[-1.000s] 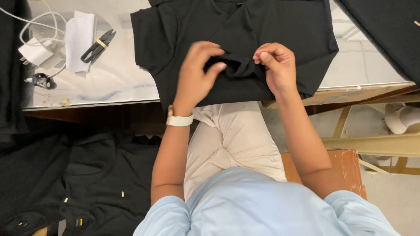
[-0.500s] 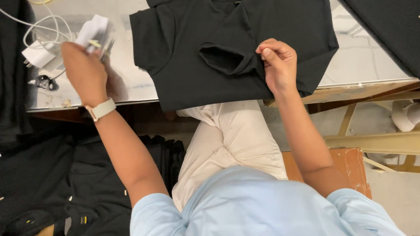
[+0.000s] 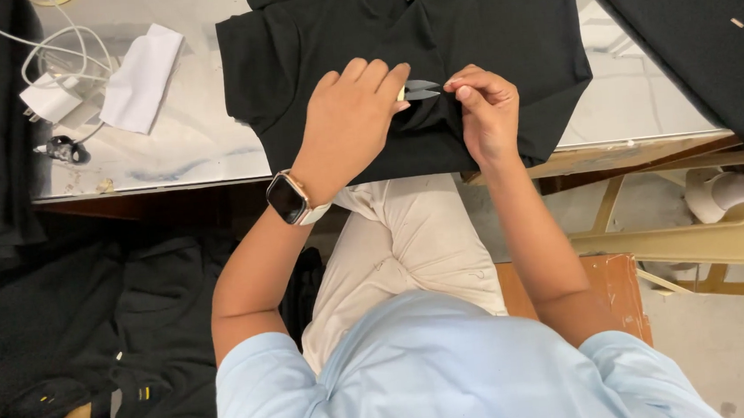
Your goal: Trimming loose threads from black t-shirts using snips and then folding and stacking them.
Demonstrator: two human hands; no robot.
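Note:
A black short-sleeved shirt (image 3: 499, 25) lies spread on the pale table (image 3: 201, 142). My left hand (image 3: 353, 119), with a smartwatch on its wrist, rests on the shirt and grips small metal thread snips (image 3: 420, 89), whose blades point right. My right hand (image 3: 487, 109) pinches a fold of the shirt's fabric just beside the blade tips.
A folded white paper (image 3: 140, 77), a white charger with cable (image 3: 50, 96) and a small black clip (image 3: 62, 150) lie at the table's left. More black cloth (image 3: 700, 29) covers the right. Dark garments (image 3: 65, 318) are piled on the floor at left; a yellowish frame (image 3: 740, 236) stands at right.
My left hand reached to the table's left, took the snips and came back to the shirt. My right hand kept its pinch on the fabric.

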